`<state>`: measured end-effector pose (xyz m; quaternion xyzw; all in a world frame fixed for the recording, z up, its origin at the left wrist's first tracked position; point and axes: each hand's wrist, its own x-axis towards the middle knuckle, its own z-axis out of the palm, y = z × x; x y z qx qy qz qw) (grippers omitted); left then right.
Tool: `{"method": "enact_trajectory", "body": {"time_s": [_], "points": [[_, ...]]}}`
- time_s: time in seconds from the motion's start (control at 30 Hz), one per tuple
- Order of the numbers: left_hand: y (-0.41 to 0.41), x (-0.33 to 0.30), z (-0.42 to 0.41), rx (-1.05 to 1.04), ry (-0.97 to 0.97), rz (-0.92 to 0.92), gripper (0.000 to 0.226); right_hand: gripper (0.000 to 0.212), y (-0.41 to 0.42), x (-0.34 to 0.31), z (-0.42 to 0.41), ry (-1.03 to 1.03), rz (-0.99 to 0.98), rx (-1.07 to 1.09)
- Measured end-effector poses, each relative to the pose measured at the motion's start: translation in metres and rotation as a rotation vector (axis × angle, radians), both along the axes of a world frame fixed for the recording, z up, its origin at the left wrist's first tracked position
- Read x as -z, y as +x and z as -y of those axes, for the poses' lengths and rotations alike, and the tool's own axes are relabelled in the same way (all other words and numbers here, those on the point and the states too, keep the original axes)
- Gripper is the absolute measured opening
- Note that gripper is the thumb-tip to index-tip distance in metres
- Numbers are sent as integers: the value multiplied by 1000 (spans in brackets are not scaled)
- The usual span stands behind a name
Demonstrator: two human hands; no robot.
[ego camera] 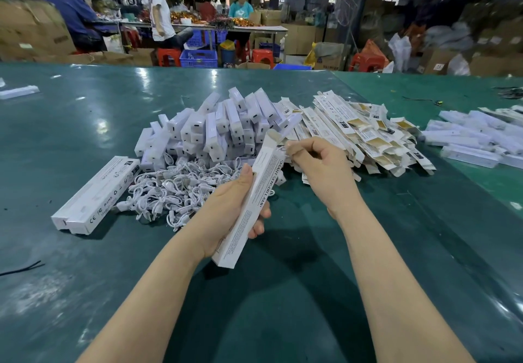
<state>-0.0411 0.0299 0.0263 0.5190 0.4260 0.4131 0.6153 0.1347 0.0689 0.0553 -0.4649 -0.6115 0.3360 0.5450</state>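
My left hand [226, 209] is wrapped round the lower half of the lamp box [259, 190]. I hold it tilted above the counter [283, 292] with its open end pointing away from me. My right hand [317, 161] is curled tight at that mouth, pinching what looks like a cable [283, 147], though I can't see it well. The cable could bunch at the mouth and buckle the flap. Squeezing too hard could crush the thin card. Tipping the mouth lower could spill the contents onto the cable heap [175, 190], near the 2 closed boxes [96, 195].
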Motion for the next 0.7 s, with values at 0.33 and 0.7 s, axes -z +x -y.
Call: {"method": "enact_trajectory", "body": {"time_s": [0.33, 0.7], "points": [[5, 0, 2, -83, 60, -20, 54, 19, -5, -1, 1, -14, -140, -63], [7, -14, 6, -147, 273, -14, 43, 15, -8, -6, 10, -102, -180, -321]]}}
